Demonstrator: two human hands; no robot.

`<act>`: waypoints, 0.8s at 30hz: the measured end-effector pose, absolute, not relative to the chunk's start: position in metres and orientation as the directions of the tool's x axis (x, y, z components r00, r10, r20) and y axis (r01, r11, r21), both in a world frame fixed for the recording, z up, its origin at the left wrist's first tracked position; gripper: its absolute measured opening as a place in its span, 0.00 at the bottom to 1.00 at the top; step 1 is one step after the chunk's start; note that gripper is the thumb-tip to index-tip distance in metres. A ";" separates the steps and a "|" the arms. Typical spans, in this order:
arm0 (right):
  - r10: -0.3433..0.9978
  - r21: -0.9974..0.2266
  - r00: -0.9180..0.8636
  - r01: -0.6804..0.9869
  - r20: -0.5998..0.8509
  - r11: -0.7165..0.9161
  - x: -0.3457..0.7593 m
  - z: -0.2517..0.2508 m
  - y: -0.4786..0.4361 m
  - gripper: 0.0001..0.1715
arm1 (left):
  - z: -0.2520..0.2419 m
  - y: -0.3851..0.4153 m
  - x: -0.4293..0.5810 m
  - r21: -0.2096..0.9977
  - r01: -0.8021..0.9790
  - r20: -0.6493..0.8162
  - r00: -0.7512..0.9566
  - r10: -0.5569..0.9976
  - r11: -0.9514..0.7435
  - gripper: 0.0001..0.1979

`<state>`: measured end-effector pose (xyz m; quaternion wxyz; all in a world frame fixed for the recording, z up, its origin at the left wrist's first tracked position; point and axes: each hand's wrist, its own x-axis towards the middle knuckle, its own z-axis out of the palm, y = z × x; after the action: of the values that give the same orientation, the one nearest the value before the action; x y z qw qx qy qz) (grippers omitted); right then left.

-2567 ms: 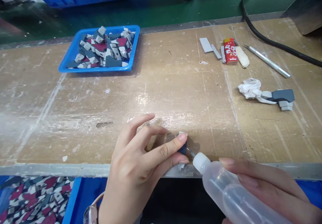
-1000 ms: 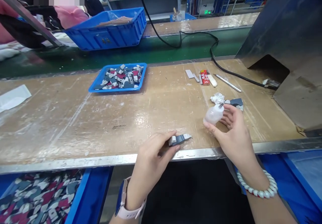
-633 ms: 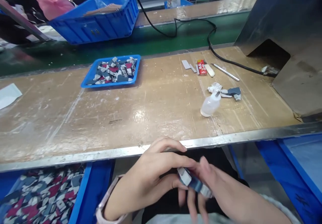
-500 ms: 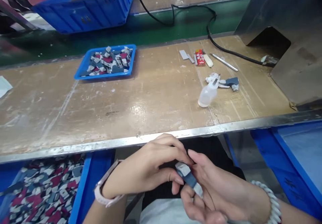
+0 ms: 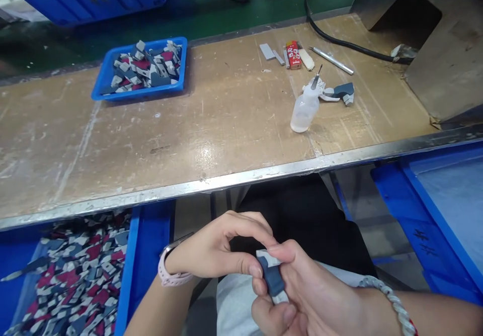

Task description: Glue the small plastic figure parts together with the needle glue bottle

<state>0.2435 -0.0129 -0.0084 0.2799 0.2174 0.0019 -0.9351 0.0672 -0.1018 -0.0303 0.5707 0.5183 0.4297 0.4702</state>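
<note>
A small dark blue and light grey piece (image 5: 273, 277) is held between my two hands, below the bench's front edge. My right hand (image 5: 302, 285) wraps its fingers round the piece, the thumb pressing near its upper grey end. From the left, my left hand (image 5: 230, 248) touches the piece's upper part with thumb and fingertips. On the bench (image 5: 181, 145) stand a clear bottle with a thin metal tip (image 5: 305, 109) and, just behind it, another blue and grey piece (image 5: 343, 92) beside white scraps.
A shallow blue tray (image 5: 138, 90) of similar pieces lies at the back left. Below left, a blue bin (image 5: 128, 275) holds many more. A red packet (image 5: 293, 55), a metal pen-like tool (image 5: 332, 60) and a black cable (image 5: 347, 47) lie behind the bottle. Another blue bin (image 5: 430, 225) is at right.
The view has tilted down, so the bench items sit higher. The held piece has turned more upright, and my right thumb has moved onto its upper end.
</note>
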 end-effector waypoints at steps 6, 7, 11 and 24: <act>-0.483 0.082 -0.794 0.490 -0.370 -0.868 0.249 -0.013 -0.023 0.25 | -0.039 -0.107 0.074 0.992 -0.125 0.007 0.199 0.980 0.019 0.18; -0.484 0.080 -0.788 0.493 -0.381 -0.866 0.249 -0.013 -0.024 0.26 | -0.040 -0.107 0.074 0.991 -0.132 0.001 0.212 0.977 0.028 0.20; -0.467 0.039 -0.781 0.497 -0.415 -0.867 0.249 -0.013 -0.025 0.26 | -0.041 -0.107 0.075 0.990 -0.120 -0.041 0.224 0.974 0.069 0.23; -0.496 -0.243 -0.765 0.616 -0.411 -0.749 0.262 -0.024 -0.017 0.21 | -0.018 -0.126 0.104 0.994 0.063 0.094 -0.001 0.996 -0.094 0.18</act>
<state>0.2616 -0.0173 -0.0237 0.3020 0.1625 0.1853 -0.9209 0.1042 -0.1260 -0.0182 0.4589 0.5376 0.4924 0.5078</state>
